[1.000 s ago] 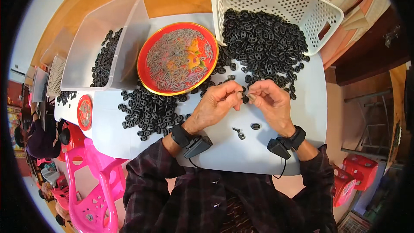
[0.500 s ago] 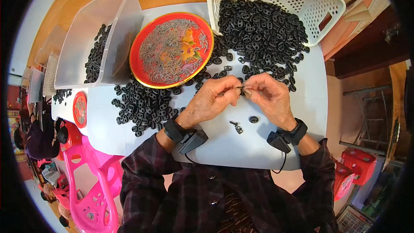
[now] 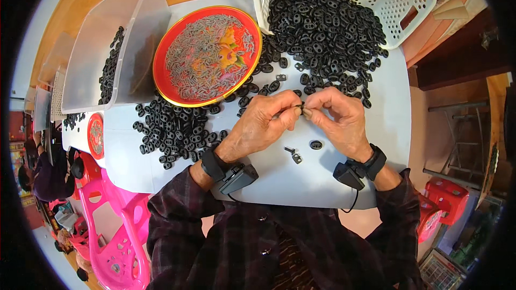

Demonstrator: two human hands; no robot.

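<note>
Above the middle of the white table, my left hand and my right hand meet fingertip to fingertip. Both are closed in a pinch on one small dark piece, mostly covered by the fingers, probably one of the black two-holed parts. Just below them on the tabletop lie a black oval two-holed piece and a small dark plate with two holes, a short pin-like bit beside it. Beyond my left hand is a red round tray with a gold rim, holding many small grey metal pins.
A heap of black oval pieces spills from a tipped white perforated basket. Another pile lies at left, beside a clear plastic bin. A pink plastic chair stands lower left; a person sits at far left.
The whole view has shifted slightly, with the tray and bin sitting a little further left and up. My hands keep the same pinch on the small dark piece.
</note>
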